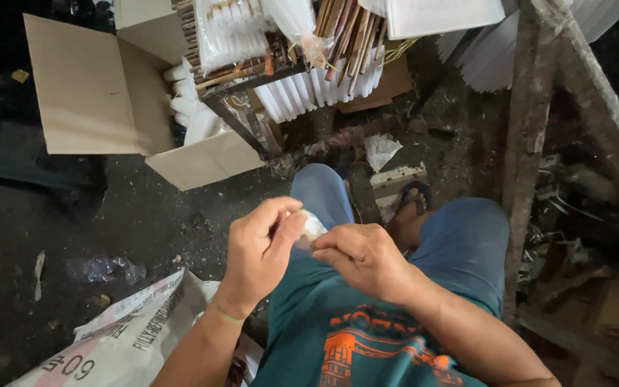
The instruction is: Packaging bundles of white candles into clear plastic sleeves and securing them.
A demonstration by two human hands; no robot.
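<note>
Left hand [258, 252], right hand [362, 256] grip small white piece [314, 226]; cardboard box [94, 93] well apart.

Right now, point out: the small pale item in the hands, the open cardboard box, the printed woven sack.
small pale item [314, 228], head view, exposed end between both hands.
open brown cardboard box [87, 89], head view, big left flap.
white printed woven sack [134, 337], head view, top face.

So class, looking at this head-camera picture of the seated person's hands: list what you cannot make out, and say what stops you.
Head view only.
1. The small whitish object pinched between the left hand and right hand: mostly covered by fingers, so its kind is unclear.
2. The open cardboard box: its contents are hidden by its flaps.
3. The white sack: cut off by the bottom edge.
4. The top left corner: too dark.
</note>
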